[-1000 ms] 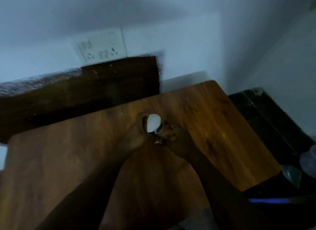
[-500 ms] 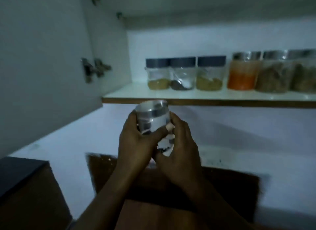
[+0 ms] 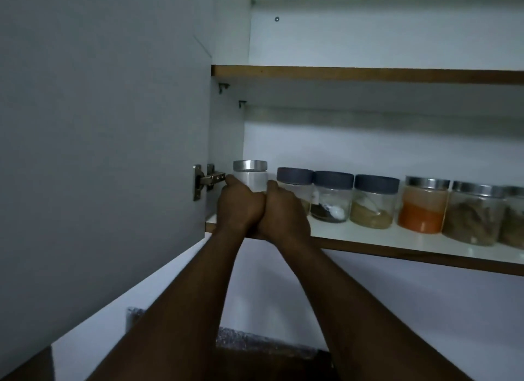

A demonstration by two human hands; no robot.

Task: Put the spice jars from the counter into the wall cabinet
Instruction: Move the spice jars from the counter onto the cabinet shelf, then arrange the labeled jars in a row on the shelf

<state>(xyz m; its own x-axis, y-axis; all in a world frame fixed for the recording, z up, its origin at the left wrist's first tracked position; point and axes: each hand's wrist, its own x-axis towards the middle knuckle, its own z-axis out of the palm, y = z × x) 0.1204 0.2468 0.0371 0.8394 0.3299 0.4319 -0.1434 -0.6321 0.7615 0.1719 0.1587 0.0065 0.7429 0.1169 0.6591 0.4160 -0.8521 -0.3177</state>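
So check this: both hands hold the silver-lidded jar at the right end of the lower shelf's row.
Wrong end: the head view shows the left hand and right hand holding the jar at the left end of the shelf's row.

Silver-lidded jar (image 3: 250,174) upright on cabinet shelf (image 3: 368,240)

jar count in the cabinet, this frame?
7, one row along the lower shelf: silver-lidded white jar at far left, held by left hand and right hand; three grey-lidded jars; orange-filled jar; brown-filled jar; a seventh jar cut off by the right edge. More may sit off-frame.
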